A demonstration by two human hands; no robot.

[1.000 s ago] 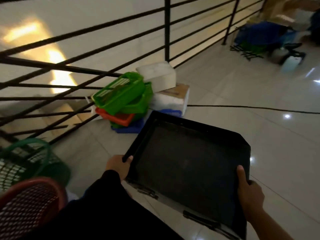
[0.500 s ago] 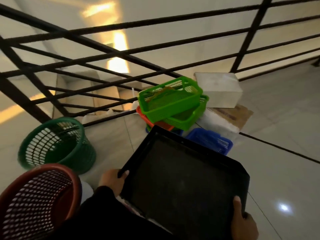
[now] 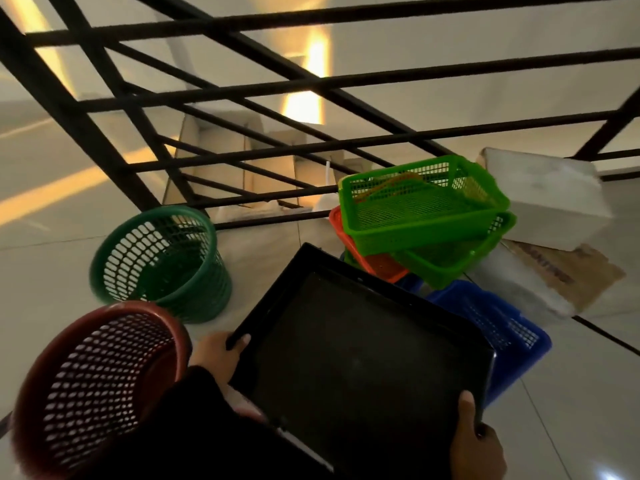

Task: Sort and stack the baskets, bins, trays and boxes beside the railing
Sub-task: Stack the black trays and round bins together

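Note:
I hold a large black tray [image 3: 360,355] in both hands, tilted, above the floor. My left hand [image 3: 216,353] grips its left corner, thumb over the rim. My right hand [image 3: 476,448] grips its near right corner. Beyond the tray lies a pile of baskets: two bright green mesh baskets [image 3: 419,202], an orange one [image 3: 377,263] under them, and a blue one [image 3: 502,327] to the right. A dark green round basket [image 3: 162,261] stands to the left. A red-brown round basket [image 3: 93,372] is at the lower left.
A black railing [image 3: 311,81] runs across the back, with a stairwell beyond it. Two white foam boxes [image 3: 550,199] sit stacked at the right, the lower one with a brown label [image 3: 568,275]. Glossy tiled floor [image 3: 45,285] surrounds everything.
The view has swung left and closer to the pile. The tray stays held in both hands. The round green and red-brown baskets now show fully at the left.

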